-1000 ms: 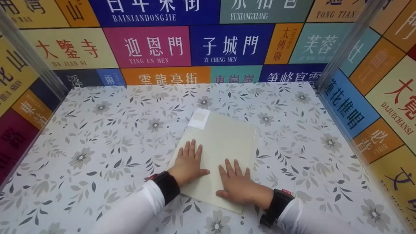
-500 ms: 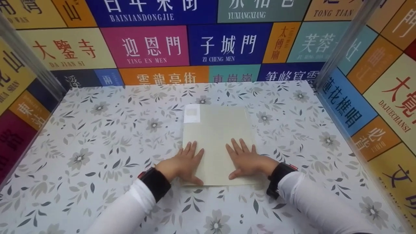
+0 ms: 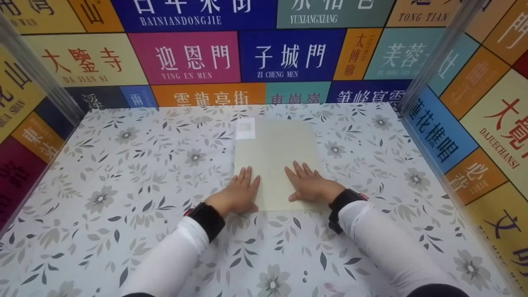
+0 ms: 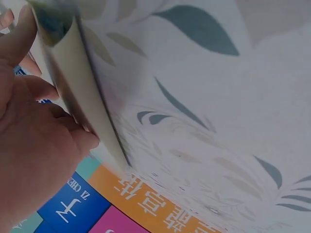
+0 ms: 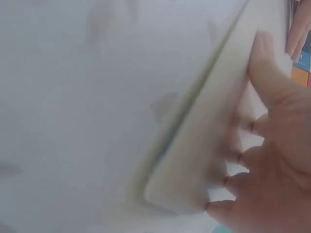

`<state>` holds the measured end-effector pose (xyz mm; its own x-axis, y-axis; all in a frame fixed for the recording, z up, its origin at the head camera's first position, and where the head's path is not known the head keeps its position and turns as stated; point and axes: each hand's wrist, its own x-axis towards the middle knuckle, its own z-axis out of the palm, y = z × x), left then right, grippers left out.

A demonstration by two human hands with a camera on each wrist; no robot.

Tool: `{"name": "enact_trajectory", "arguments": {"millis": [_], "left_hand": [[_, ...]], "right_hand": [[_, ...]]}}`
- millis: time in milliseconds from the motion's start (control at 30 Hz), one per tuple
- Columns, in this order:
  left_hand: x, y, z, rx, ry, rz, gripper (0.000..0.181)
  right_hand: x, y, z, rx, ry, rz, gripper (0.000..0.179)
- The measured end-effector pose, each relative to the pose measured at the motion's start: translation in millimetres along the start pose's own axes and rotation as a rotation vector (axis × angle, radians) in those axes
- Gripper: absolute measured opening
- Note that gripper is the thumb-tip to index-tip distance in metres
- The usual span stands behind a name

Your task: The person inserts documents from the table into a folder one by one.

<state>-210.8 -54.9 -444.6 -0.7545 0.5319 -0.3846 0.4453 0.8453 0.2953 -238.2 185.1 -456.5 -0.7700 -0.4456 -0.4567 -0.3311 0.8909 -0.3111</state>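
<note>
A cream-coloured folder [image 3: 276, 156] lies flat on the table, with a white label [image 3: 246, 128] at its far left corner. My left hand [image 3: 237, 196] rests on its near left part, fingers spread and fairly straight. On the near right part lies my right hand [image 3: 309, 186], its fingers pointing away from me. In the left wrist view the folder [image 4: 85, 82] gapes at one end, and something bluish shows inside, too dim to name. The right wrist view is blurred; there the folder's edge [image 5: 194, 131] shows a narrow gap between its layers, beside the thumb and fingertips.
A white cloth with grey flowers and leaves covers the table [image 3: 136, 173]. Upright panels with coloured blocks of lettering [image 3: 185, 57] stand at the back and both sides. Clear strips [image 3: 437, 62] run up the corners. Each wrist wears a black band [image 3: 208, 220].
The folder has turned from a slant to nearly straight, then slid away from me towards the back panel. Both hands have moved along with it, staying on its near half.
</note>
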Motion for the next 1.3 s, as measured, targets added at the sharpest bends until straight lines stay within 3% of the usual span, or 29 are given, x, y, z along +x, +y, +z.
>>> {"name": "enact_trajectory", "arguments": {"millis": [167,367,533,700,1300], "left_hand": [[14.1,-6.5,4.2,-0.016,0.112,-0.006,0.073],[23.0,-6.2,3.5,-0.013,0.196,-0.016,0.067],[29.6,-9.8,3.1,0.019,0.252,-0.044,0.061],[33.6,-10.6,1.4,0.013,0.245,-0.05,0.059],[35.9,-5.2,-8.5,0.033,0.197,-0.084,0.057]], "right_hand": [[6.8,-1.5,0.0,0.014,0.103,0.074,0.075],[15.5,-2.6,1.1,0.071,0.163,0.158,0.064],[25.4,4.8,-1.4,0.153,0.19,0.121,0.06],[29.5,11.6,-6.7,0.193,0.169,0.089,0.058],[28.0,12.3,-17.8,0.135,0.156,0.083,0.059]]}}
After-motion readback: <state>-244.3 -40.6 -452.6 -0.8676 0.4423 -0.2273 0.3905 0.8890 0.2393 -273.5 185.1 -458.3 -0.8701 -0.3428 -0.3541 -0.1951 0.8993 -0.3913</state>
